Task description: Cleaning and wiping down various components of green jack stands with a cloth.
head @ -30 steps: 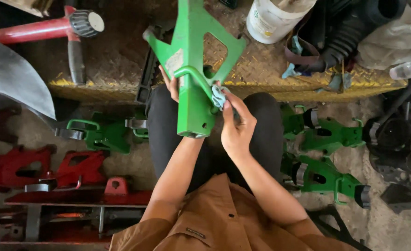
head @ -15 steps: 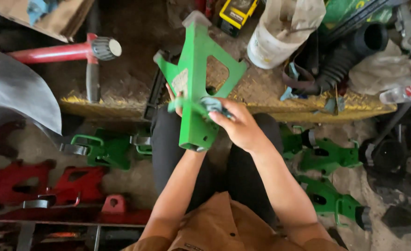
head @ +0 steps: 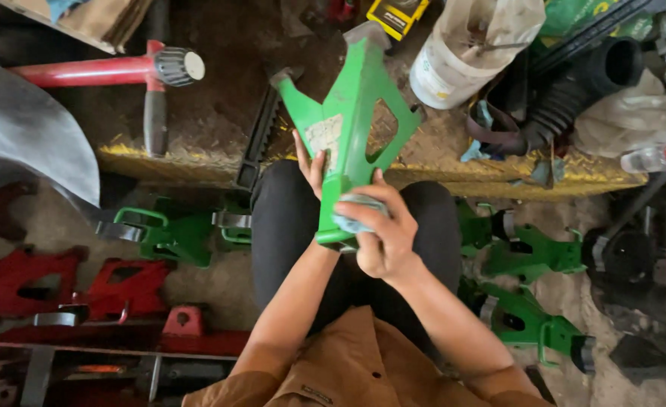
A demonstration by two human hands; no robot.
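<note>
The jack stand (head: 352,120) rests on the lap, bucket (head: 461,56) beyond, right.

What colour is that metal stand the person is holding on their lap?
Bright green, with a scraped pale patch on one side; the metal stand shows clearly in the head view.

A dusty grey concrete floor (head: 220,283) lies under flat daylight, crowded with parts. A worn yellow-edged metal tread plate (head: 197,162) crosses the upper scene. Green steel jack stands (head: 533,252) lie at the right, red steel jack stands (head: 114,286) at the left. A dirty white plastic bucket (head: 453,64) and a black ribbed rubber hose (head: 581,94) sit above.
</note>
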